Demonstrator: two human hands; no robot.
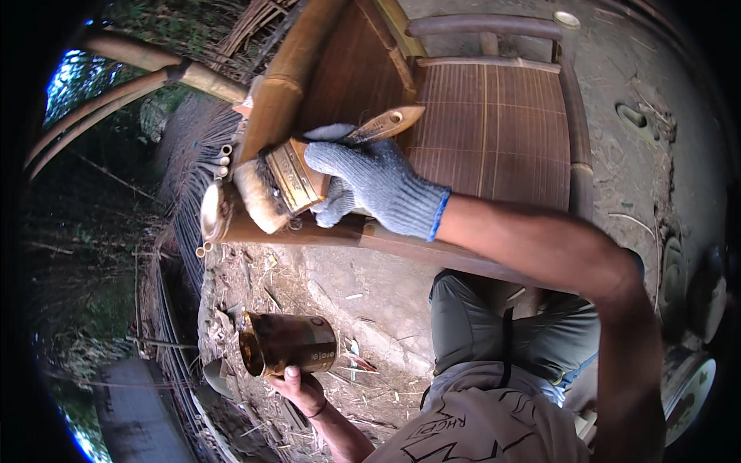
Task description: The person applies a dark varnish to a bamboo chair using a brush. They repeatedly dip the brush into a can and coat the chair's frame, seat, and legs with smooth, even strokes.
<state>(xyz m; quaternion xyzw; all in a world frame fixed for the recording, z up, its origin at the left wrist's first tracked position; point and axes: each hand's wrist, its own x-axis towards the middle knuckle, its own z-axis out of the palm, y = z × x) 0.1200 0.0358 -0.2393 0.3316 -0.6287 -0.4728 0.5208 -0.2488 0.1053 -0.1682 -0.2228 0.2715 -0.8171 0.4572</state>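
My right hand point(382, 181), in a grey-blue knitted glove, is closed round a wide paintbrush point(287, 176). The brush's pale bristles point left at the corner of a bamboo bench point(490, 139), near the cut end of a thick bamboo pole point(216, 207). Whether the bristles touch the bamboo I cannot tell. Its wooden handle, with a hole at the end, sticks out past my glove to the upper right. Lower left, my bare left hand point(299, 391) grips a tin can point(292, 345) from below. The can is tilted, with its mouth to the left and brown, shiny liquid coating the rim.
The bench has a brown slatted seat and bamboo rails. A sandal point(631, 116) lies on the ground to the right. At the lower right stands a pale round container point(689, 401). Thin bamboo sticks point(174, 278) and leafy growth fill the left side. Dry scraps litter the soil below the bench.
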